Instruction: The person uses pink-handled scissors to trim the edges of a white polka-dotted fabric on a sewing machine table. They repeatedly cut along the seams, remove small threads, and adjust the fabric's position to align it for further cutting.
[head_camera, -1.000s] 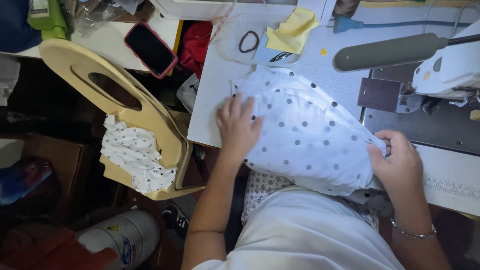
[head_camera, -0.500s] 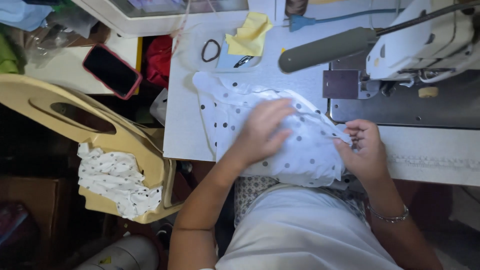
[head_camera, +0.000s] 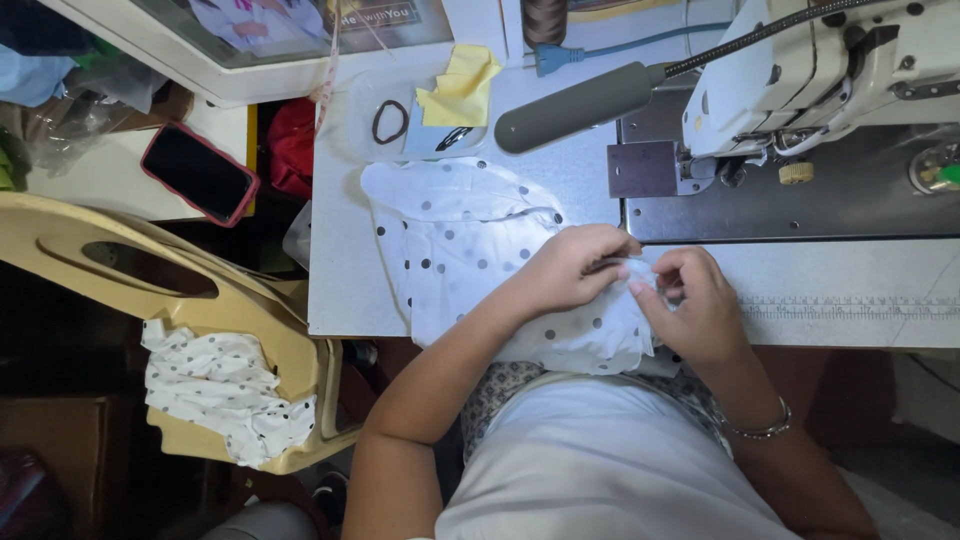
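The person sits at a pale sewing table (head_camera: 350, 290), both hands meeting over a piece of white polka-dot fabric (head_camera: 470, 250); the fabric lies on the table's near half, spread from the front edge up toward a clear plastic tray (head_camera: 365, 100) and bunched under the hands at its right end. The left hand (head_camera: 570, 268) rests on the cloth with fingers curled, its fingertips pinching a fold of the edge; the right hand (head_camera: 695, 300) faces it, thumb and forefinger pinched on the same edge, so the two hands nearly touch. A bracelet (head_camera: 755, 430) circles the right wrist.

The tray sits at the table's far side; it holds a dark hair tie (head_camera: 389, 121), and a yellow cloth (head_camera: 458, 88) drapes over its right part, with a small dark item beneath that is too small to tell. To the right stands the sewing machine (head_camera: 830, 70), with a grey lamp head (head_camera: 580, 105) angled beside it.

Left of the table a cream plastic chair (head_camera: 120, 260) carries a second dotted fabric piece (head_camera: 220, 390) on its seat; a phone in a red case (head_camera: 200, 173) lies on a side surface beyond it.
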